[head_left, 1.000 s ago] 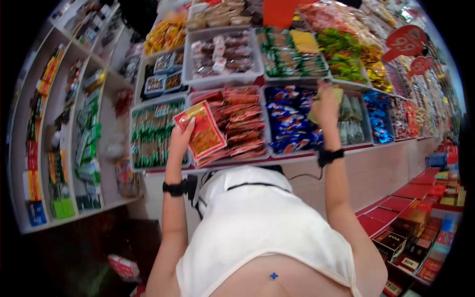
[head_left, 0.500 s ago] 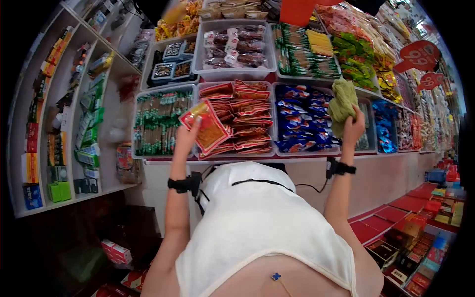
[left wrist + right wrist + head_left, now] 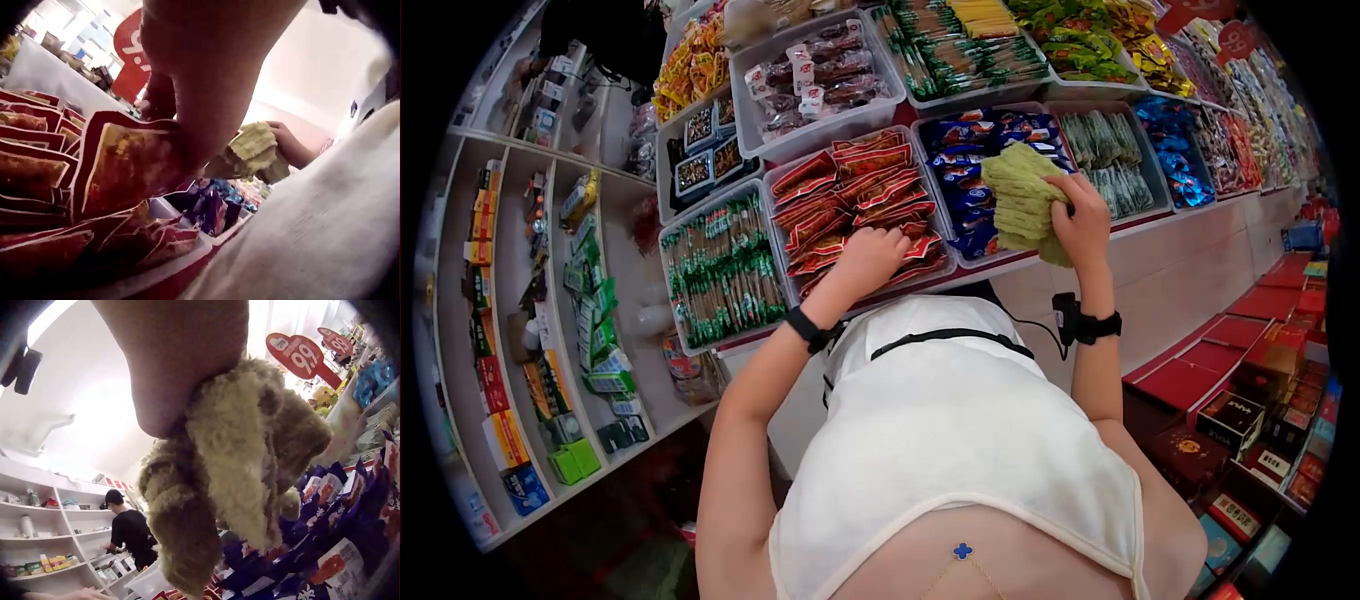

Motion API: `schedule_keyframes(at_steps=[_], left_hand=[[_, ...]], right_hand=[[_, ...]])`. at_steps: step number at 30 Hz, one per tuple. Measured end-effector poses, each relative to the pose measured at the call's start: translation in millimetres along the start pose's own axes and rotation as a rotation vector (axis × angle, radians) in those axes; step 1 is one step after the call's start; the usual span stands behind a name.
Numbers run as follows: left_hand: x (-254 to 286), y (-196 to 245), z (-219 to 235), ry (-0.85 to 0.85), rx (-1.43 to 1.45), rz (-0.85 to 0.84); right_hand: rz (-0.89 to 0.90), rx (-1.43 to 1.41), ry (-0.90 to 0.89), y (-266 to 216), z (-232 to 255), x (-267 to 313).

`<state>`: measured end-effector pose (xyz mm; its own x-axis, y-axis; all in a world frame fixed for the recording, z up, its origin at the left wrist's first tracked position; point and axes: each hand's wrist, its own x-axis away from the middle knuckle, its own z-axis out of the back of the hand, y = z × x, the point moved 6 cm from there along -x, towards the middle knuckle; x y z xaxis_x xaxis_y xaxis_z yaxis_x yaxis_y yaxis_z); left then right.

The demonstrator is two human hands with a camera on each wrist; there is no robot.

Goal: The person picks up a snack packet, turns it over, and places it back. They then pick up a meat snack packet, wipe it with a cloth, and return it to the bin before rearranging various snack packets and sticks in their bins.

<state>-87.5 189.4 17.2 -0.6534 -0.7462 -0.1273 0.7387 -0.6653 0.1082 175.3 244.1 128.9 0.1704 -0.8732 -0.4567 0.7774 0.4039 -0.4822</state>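
Observation:
My left hand (image 3: 874, 262) reaches into a clear tray of red snack packets (image 3: 880, 165), fingers curled at the near end of the pile. In the left wrist view it grips one flat red-edged packet (image 3: 125, 165) by its right side, upright against the others; the fingertips are mostly hidden. To the right, my right hand (image 3: 1082, 225) pinches a bunched yellow-green cloth (image 3: 1025, 195) by its right edge. That cloth hangs over the tray of blue packets (image 3: 960, 135), its fuzzy folds filling the middle of the right wrist view.
Left of the red packets is a tray of green-ended packets (image 3: 720, 270). Behind stands a tray of dark wrapped snacks (image 3: 820, 80). White shelves (image 3: 615, 330) line the left side. A person in black (image 3: 132, 531) stands by shelves. Red price signs (image 3: 303, 356) rise above the trays.
The left hand has gone from holding a packet above the tray to reaching down among the packets. The right hand has brought the cloth leftward over the blue packets. The head view has shifted.

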Motion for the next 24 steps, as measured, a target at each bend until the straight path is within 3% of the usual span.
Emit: schedule_keyframes(at_steps=[2,5,10,13,14,24], left_hand=[[-5,1,-21,-0.074,-0.015,-0.020],[-6,-12,-60,-0.103,-0.139,0.093],[-11,-18,-73,-0.162,-0.087,0.132],[-13,-6,-55,0.043,0.049,0.073],[-14,0,-44,0.168,0.088,-0.021],[-31,-6,-55,0.137,0.070,-0.112]], right_hand=[[-0.057,0.034,-0.007,8,3,14],[-0.100,0.011,-0.006,11,4,31],[-0.172,-0.042,-0.082,-3,-12,52],[-0.173,-0.055,-0.123,-6,-21,57],[-0.166,-0.049,-0.130,-6,-22,57],[-0.140,-0.008,-0.122,3,-10,46]])
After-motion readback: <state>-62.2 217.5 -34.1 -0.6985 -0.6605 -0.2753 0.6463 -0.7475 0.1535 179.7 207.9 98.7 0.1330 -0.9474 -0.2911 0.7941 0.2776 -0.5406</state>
